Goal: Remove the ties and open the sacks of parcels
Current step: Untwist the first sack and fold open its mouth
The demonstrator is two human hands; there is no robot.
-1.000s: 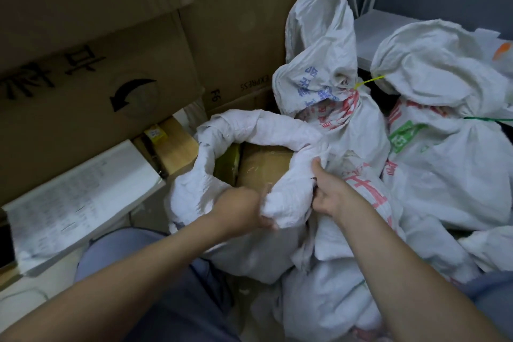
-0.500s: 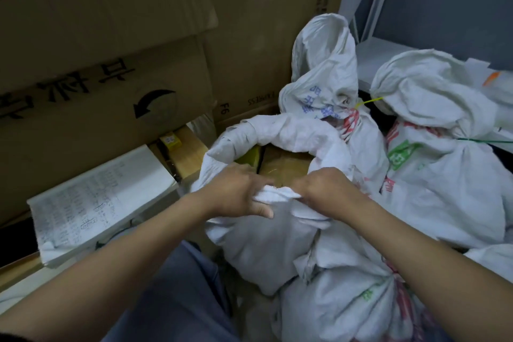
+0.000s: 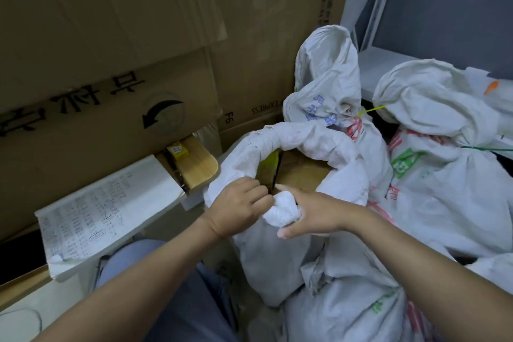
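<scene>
In the middle of the pile, hard against the cardboard boxes: the open sack. Its mouth is wide and the rim is rolled down into a thick cuff, with a brown parcel showing inside.

Fabric looks like woven plastic: soft, floppy, likely a bit slick. The cloth itself is light, but the loaded sack is probably heavy and better dragged than lifted. Best hold, I judge, is the rolled cuff, where the layers bunch into something a fist can close on.

Left hand: knuckles up, fingers curled into the near edge of the cuff. Right hand: clasped round a wad of that same edge, thumb low, just beside the left. Both forearms come in from below and converge on the rim.

Behind, two sacks are tied shut, one with a yellow tie, one with a green tie.
</scene>
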